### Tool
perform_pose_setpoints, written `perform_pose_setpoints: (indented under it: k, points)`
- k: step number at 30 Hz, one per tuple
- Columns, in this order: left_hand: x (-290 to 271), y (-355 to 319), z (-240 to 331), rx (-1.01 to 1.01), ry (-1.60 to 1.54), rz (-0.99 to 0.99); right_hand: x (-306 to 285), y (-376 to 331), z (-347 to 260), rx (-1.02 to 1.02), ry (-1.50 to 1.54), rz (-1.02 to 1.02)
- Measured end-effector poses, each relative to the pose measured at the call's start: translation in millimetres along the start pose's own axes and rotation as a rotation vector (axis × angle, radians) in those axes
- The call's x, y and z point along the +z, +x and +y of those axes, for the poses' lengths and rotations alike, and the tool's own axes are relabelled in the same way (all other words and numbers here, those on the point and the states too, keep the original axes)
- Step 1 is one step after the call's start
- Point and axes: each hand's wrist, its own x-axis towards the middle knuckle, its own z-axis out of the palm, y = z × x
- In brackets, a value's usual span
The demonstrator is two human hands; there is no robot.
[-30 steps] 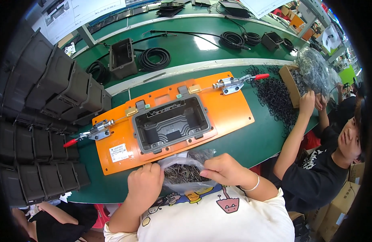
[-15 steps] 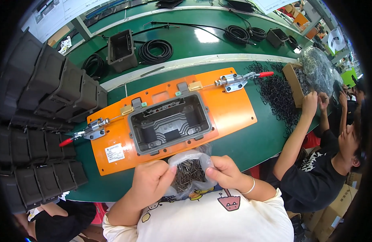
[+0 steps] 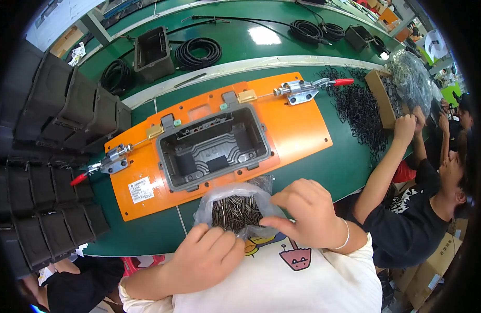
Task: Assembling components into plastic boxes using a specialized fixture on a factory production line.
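A clear plastic bag (image 3: 203,208) stands with its mouth spread wide at the table's near edge, filled with many small metal pins (image 3: 236,213). My left hand (image 3: 211,255) is closed at the bag's near left rim, fingers curled over the plastic. On the bag's right side my right hand (image 3: 308,214) is open, thumb apart from the fingers, the thumb at the plastic rim. Just beyond the bag, a dark grey rectangular housing (image 3: 183,183) sits in an orange fixture plate (image 3: 303,130). Toggle clamps with red handles, a left clamp (image 3: 112,159) and a right clamp (image 3: 298,91), flank it.
Stacked dark grey housings (image 3: 68,115) rise at the left. Black hooked parts (image 3: 360,112) lie in a heap at the right, beside a cardboard box (image 3: 380,99). Coiled black cables (image 3: 198,53) and another housing (image 3: 152,55) lie behind. A co-worker (image 3: 407,219) works at the right.
My left hand has shifted down to the bag's near rim. The right hand has loosened from the rim and its fingers have spread. The bag's mouth is wider and lower.
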Motion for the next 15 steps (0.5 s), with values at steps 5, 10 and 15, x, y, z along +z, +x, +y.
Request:
perform_pose_setpoints:
  k: [5,10,15]
  points:
    - [1.9,0.1,1.1,0.009,0.117,-0.2,12.7,-2.3,-16.3,-0.532,-0.305,-0.175]
    - [1.3,-7.0,-3.0,0.008,0.18,-0.317,16.5,-2.6,-17.6,-0.522,-0.502,-0.393]
    - [-18.8,-13.5,-19.0,-0.001,0.114,-0.367,12.7,-0.7,-13.0,-0.542,-0.39,-0.427]
